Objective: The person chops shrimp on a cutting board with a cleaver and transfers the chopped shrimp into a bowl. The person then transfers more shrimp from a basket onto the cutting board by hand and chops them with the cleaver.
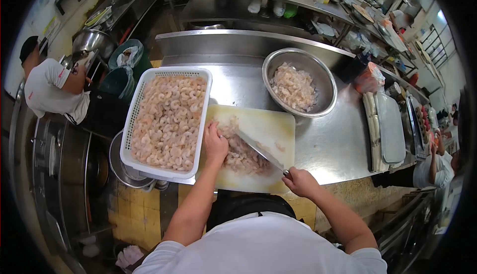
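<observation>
My right hand is wrapped round the handle of a large knife, whose blade lies slanted over chopped shrimp on a white cutting board. At the board's left side is my left hand, its fingers bent and close together at the edge of the chopped pile; whether they hold a piece is hidden. Left of the board stands a white perforated basket filled with whole peeled shrimp. Behind the board, to the right, a steel bowl contains more cut shrimp.
The steel table has a raised back edge. Metal trays and cloths lie at its right end. A person stands at the far left, another person at the far right. Green bins stand behind the basket.
</observation>
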A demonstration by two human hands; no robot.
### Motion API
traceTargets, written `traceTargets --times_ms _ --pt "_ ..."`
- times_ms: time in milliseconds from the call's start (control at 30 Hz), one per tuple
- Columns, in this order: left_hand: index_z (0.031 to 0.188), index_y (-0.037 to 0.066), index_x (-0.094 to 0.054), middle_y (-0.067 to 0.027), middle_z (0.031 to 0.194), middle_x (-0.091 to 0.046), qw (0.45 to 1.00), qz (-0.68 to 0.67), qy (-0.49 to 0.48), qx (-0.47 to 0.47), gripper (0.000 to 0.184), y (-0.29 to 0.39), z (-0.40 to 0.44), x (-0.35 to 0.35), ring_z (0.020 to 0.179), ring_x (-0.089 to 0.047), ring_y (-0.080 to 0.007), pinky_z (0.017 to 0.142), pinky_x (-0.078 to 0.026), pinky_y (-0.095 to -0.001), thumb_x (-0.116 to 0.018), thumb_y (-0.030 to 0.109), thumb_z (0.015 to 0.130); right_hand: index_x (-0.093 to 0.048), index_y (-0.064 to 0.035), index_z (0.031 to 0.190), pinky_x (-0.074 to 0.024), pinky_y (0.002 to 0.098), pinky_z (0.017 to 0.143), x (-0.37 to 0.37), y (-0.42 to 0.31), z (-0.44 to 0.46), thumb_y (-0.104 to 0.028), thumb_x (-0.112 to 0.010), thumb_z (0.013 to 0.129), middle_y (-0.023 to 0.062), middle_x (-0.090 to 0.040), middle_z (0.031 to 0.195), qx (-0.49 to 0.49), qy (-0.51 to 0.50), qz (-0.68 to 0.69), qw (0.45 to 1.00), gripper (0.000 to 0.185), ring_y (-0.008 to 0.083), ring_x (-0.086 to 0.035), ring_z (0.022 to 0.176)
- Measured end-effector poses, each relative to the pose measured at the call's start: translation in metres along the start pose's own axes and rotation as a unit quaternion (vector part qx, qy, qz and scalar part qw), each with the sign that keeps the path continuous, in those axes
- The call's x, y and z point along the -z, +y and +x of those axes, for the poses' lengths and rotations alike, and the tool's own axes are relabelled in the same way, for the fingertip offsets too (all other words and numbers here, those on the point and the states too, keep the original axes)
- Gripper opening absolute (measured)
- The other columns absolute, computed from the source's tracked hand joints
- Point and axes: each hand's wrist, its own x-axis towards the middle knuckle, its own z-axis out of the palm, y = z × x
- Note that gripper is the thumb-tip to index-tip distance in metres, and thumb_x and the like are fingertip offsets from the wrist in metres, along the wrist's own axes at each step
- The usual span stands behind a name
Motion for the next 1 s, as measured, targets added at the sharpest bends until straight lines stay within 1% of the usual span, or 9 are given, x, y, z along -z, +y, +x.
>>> traceTargets --times_ms 133,233,300,500,633,767,800,900,1000 --pt "0.139 -0.001 -0.059 -0.0254 0.149 -0.052 0.994 0.068 0.052 -0.064 0.045 0.004 0.021 -0.017 0.139 -0.049 -0.0451 0.120 -0.038 -0.0520 -0.061 0.010 0.095 -0.061 0.0016 0.097 -0.0571 0.0560 0.072 0.014 0.000 -0.024 -0.026 -0.072 0.099 0.0236 -0.073 0.082 -0.030 0.075 0.043 0.996 0.030 0.0471 -0.071 0.079" --pt "0.137 -0.003 -0.062 -0.0290 0.146 -0.054 0.992 0.113 -0.008 -0.059 0.045 0.012 0.031 -0.013 0.140 -0.045 -0.0487 0.121 -0.034 -0.0547 -0.064 0.019 0.097 -0.061 0.0018 0.097 -0.0570 0.0567 0.071 0.003 0.002 -0.027 -0.025 -0.073 0.098 0.0246 -0.073 0.083 -0.084 0.136 0.071 0.985 0.030 0.0480 -0.071 0.080" --pt "0.128 -0.004 -0.067 -0.0247 0.140 -0.059 0.994 0.091 -0.029 -0.050 0.037 0.012 0.028 -0.012 0.134 -0.053 -0.0437 0.116 -0.041 -0.0520 -0.065 0.016 0.096 -0.061 0.0020 0.096 -0.0569 0.0576 0.071 -0.014 0.006 -0.025 -0.026 -0.072 0.098 0.0265 -0.073 0.084 -0.109 0.171 0.090 0.975 0.031 0.0494 -0.071 0.080" --pt "0.122 0.000 -0.072 -0.0196 0.134 -0.066 0.994 -0.041 -0.069 -0.070 0.030 -0.001 0.003 -0.009 0.129 -0.059 -0.0379 0.112 -0.047 -0.0462 -0.064 0.010 0.094 -0.062 0.0041 0.096 -0.0563 0.0601 0.075 -0.053 -0.028 -0.035 -0.029 -0.072 0.098 0.0315 -0.071 0.085 -0.090 0.061 0.086 0.990 0.035 0.0529 -0.070 0.084" --pt "0.128 0.000 -0.070 -0.0212 0.142 -0.063 0.990 -0.076 -0.065 -0.098 0.036 -0.005 -0.020 0.004 0.135 -0.056 -0.0394 0.116 -0.044 -0.0467 -0.067 0.014 0.096 -0.066 0.0033 0.096 -0.0553 0.0535 0.070 -0.041 -0.029 -0.038 -0.029 -0.073 0.098 0.0272 -0.072 0.083 -0.120 0.105 0.204 0.966 0.033 0.0490 -0.071 0.078" --pt "0.140 0.000 -0.063 -0.0275 0.153 -0.052 0.992 0.051 -0.020 -0.109 0.052 -0.008 -0.023 0.010 0.144 -0.046 -0.0458 0.122 -0.037 -0.0513 -0.070 0.028 0.096 -0.067 0.0039 0.099 -0.0526 0.0483 0.064 -0.032 -0.014 -0.050 -0.028 -0.071 0.098 0.0226 -0.069 0.081 -0.167 0.161 0.225 0.946 0.032 0.0382 -0.066 0.065" --pt "0.142 0.000 -0.061 -0.0288 0.155 -0.049 0.990 0.060 -0.035 -0.123 0.057 -0.014 -0.022 0.008 0.145 -0.044 -0.0469 0.122 -0.036 -0.0524 -0.071 0.032 0.096 -0.065 0.0019 0.099 -0.0514 0.0438 0.057 -0.047 0.005 -0.053 -0.030 -0.068 0.102 0.0168 -0.067 0.076 -0.139 0.183 0.206 0.951 0.032 0.0296 -0.064 0.058" --pt "0.147 0.000 -0.056 -0.0311 0.158 -0.044 0.983 0.061 -0.071 -0.155 0.069 -0.025 -0.020 0.007 0.148 -0.039 -0.0486 0.124 -0.033 -0.0547 -0.073 0.040 0.095 -0.061 -0.0015 0.098 -0.0494 0.0375 0.049 -0.062 0.012 -0.067 -0.033 -0.064 0.106 0.0095 -0.063 0.072 -0.264 0.111 0.408 0.867 0.033 0.0206 -0.062 0.054" --pt "0.150 0.000 -0.053 -0.0296 0.158 -0.045 0.979 0.022 -0.107 -0.172 0.074 -0.021 -0.023 0.010 0.148 -0.039 -0.0471 0.124 -0.034 -0.0543 -0.074 0.044 0.094 -0.057 -0.0043 0.096 -0.0475 0.0331 0.044 -0.081 0.000 -0.078 -0.035 -0.060 0.109 0.0034 -0.058 0.067 -0.337 0.076 0.479 0.807 0.034 0.0144 -0.061 0.053"
